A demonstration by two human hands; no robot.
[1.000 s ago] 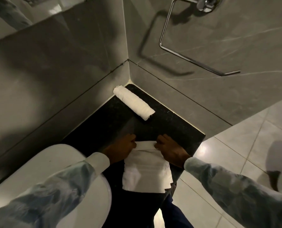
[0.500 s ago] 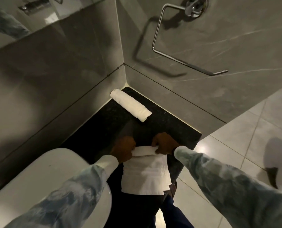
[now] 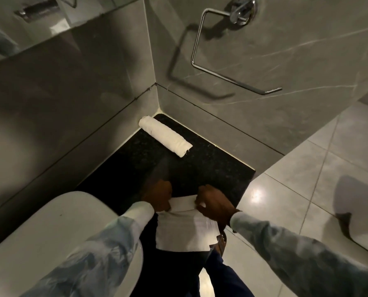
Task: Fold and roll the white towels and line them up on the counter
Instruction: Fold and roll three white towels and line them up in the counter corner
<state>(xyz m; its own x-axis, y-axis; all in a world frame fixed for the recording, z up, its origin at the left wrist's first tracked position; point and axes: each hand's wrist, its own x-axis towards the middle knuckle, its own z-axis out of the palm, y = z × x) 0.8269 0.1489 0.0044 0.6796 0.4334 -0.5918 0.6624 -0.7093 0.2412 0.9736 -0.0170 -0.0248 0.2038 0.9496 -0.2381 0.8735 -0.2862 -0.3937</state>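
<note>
A folded white towel [image 3: 186, 230] lies on the black counter [image 3: 211, 168], its near part hanging over the front edge. Its far end is curled into a small roll. My left hand [image 3: 158, 195] grips the left end of that roll and my right hand [image 3: 214, 203] grips the right end. A finished rolled white towel [image 3: 164, 136] lies apart from them in the far corner of the counter, against the wall.
A white basin [image 3: 56, 232] sits left of my arms. Grey tiled walls meet at the corner behind the counter. A chrome towel ring [image 3: 226, 54] hangs on the right wall. Pale floor tiles [image 3: 307, 179] spread to the right.
Both hands have rolled the towel's far end toward me, so the roll sits nearer the counter's front edge and the flat part is shorter. The view has shifted downward.
</note>
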